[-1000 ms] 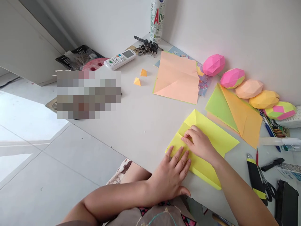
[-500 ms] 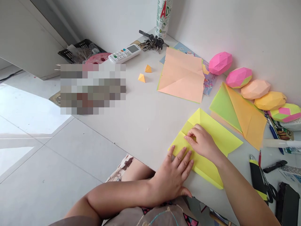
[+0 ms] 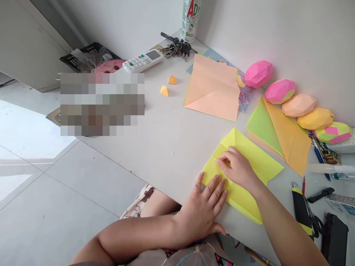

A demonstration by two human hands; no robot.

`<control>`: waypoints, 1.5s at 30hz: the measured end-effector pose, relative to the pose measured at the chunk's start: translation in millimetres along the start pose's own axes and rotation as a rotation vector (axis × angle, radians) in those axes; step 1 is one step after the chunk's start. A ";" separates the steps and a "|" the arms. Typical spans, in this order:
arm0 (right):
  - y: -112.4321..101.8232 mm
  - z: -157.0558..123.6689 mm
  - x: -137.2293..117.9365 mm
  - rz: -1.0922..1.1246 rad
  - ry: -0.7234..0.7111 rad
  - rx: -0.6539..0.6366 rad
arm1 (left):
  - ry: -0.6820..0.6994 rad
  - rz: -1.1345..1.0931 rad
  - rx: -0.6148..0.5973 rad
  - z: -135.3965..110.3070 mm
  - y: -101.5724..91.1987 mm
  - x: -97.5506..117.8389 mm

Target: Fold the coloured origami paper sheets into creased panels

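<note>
A folded yellow paper sheet (image 3: pixel 249 155) lies near the front edge of the white table (image 3: pixel 172 144). My left hand (image 3: pixel 206 208) rests flat on its near corner, fingers stretched out and slightly apart. My right hand (image 3: pixel 238 168) sits on the middle of the sheet with its fingers curled, fingertips pressing down on a fold. Nothing is lifted off the table.
A peach sheet (image 3: pixel 213 88) and a green and orange folded sheet (image 3: pixel 280 129) lie behind. Several paper polyhedra (image 3: pixel 280 90) line the wall. Two small orange paper pyramids (image 3: pixel 164 90), a remote (image 3: pixel 142 61), keys (image 3: pixel 177 47), a bottle (image 3: pixel 190 18), pens and scissors (image 3: pixel 307 214) are around.
My right hand's fingertips shifted slightly along the fold of the yellow paper. My left hand stays flat on the sheet. The view shifted slightly.
</note>
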State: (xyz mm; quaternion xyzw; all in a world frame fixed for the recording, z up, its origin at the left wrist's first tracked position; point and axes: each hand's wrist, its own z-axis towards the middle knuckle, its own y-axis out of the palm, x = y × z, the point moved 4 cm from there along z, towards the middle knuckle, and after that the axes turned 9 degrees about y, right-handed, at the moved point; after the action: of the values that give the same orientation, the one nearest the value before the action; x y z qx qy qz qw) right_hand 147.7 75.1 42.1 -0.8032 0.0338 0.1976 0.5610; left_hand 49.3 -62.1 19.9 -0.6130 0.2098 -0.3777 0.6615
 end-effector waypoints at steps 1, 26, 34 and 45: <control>0.1 -0.1 0.0 -0.004 0.002 0.006 | 0.002 0.002 0.002 0.0 -0.4 -0.2; 1.4 1.4 -2.3 -0.033 0.025 0.027 | 0.021 0.012 -0.021 -0.4 -0.9 -0.1; 2.6 2.5 -1.8 -0.041 0.037 0.042 | 0.013 0.021 -0.043 -2.4 0.1 3.5; 3.0 1.8 -0.7 -0.088 0.059 0.015 | -0.011 0.005 0.007 -3.8 0.4 2.2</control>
State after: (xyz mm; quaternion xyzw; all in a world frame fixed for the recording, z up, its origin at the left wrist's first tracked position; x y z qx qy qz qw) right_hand 145.8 75.6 39.1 -0.8051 0.0163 0.1486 0.5740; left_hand 48.0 -66.3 19.3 -0.6124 0.2063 -0.3732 0.6657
